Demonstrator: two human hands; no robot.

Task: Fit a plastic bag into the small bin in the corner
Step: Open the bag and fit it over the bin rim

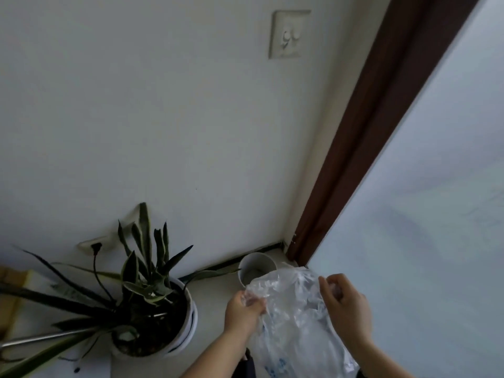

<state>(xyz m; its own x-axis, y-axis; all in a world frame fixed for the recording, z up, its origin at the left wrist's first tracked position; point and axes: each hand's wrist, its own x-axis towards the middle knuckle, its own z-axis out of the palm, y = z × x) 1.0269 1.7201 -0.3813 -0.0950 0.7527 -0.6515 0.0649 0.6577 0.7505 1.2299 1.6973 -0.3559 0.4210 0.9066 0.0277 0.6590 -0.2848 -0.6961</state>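
A small white round bin (259, 264) stands on the floor in the corner, its mouth open and its near side hidden behind the bag. A clear crinkled plastic bag (294, 317) with blue print near its bottom hangs in front of the bin. My left hand (245, 311) pinches the bag's upper left edge. Gripping the upper right edge is my right hand (346, 304). The bag's top is spread between both hands, just over the bin's near rim.
A potted plant (152, 312) with long dark leaves stands in a white pot left of the bin. A brown door frame (354, 159) and a frosted glass panel (422, 214) rise on the right. A wall socket (94, 245) sits low on the wall, a switch plate (289, 34) higher up.
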